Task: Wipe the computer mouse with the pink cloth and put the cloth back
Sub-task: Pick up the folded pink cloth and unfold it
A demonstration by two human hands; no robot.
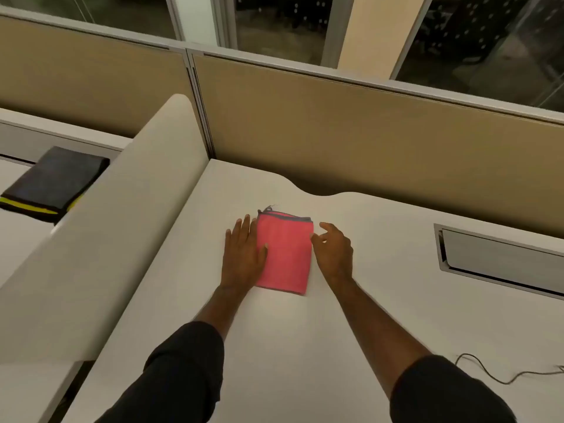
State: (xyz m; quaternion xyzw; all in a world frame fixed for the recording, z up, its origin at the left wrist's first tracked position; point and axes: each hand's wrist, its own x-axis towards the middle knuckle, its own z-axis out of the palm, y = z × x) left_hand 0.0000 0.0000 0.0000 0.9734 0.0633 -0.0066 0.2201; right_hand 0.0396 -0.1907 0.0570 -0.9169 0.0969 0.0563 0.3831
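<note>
Head view, left to right: left hand (242,257), flat, open grip, pressing the folded pink microfibre cloth (285,253) at centre on the white surface (381,270); right hand (334,250) at 3 o'clock, fingers loosely open, touching its edge. Mouse not visible. Step judged: cloth either being picked up or put back; cannot tell which.

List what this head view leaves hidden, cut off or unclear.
- Computer mouse: nowhere in the head view.
- Cable: right frame edge cuts it off.
- Pink cloth: left hand covers its left edge; underside hidden.
- Dark folded item: partly behind the curved divider.
</note>
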